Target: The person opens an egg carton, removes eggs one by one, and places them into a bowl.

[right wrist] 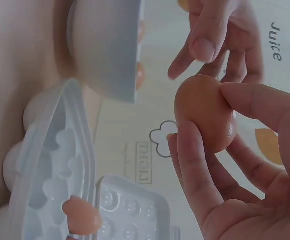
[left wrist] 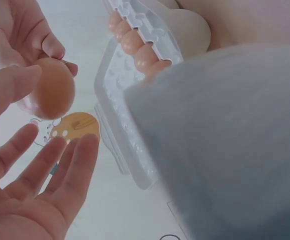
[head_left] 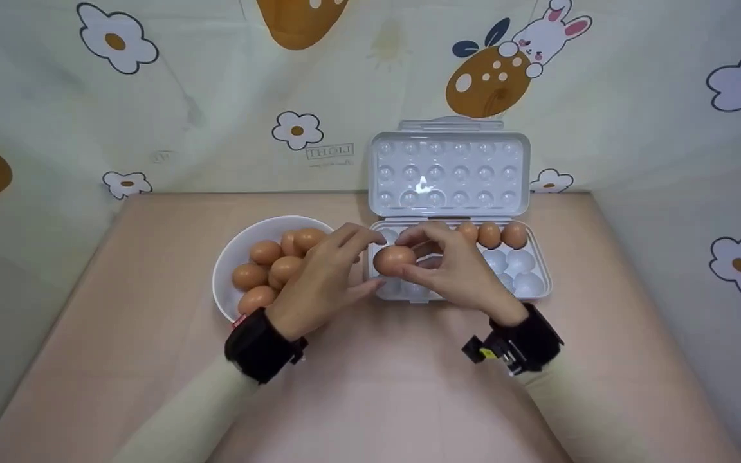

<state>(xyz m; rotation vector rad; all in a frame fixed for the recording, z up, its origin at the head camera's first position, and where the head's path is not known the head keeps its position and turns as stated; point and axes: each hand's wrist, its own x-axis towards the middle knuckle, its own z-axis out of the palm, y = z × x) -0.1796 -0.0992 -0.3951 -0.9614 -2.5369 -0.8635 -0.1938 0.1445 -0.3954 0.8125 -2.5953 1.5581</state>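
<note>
My right hand (head_left: 464,273) pinches a brown egg (head_left: 394,260) between thumb and fingers, raised above the left end of a white egg box (head_left: 545,273). Just left of the egg is my left hand (head_left: 322,283), its fingers spread and thumb apart from them. In the right wrist view, that left hand stands close beside the egg (right wrist: 205,112) without gripping it. Several eggs (head_left: 489,235) sit in the box's back row, partly hidden behind my right hand. A white bowl (head_left: 221,283) with several brown eggs (head_left: 265,252) lies left of the box, partly covered by my left hand.
The box's hinged lid (head_left: 448,186) stands raised at the back, against a patterned cloth (head_left: 216,96). Front cups (head_left: 528,283) of the box hold no eggs. A pinkish cover (head_left: 370,399) lies over the table. Dark bands (head_left: 261,347) with cameras are on both wrists.
</note>
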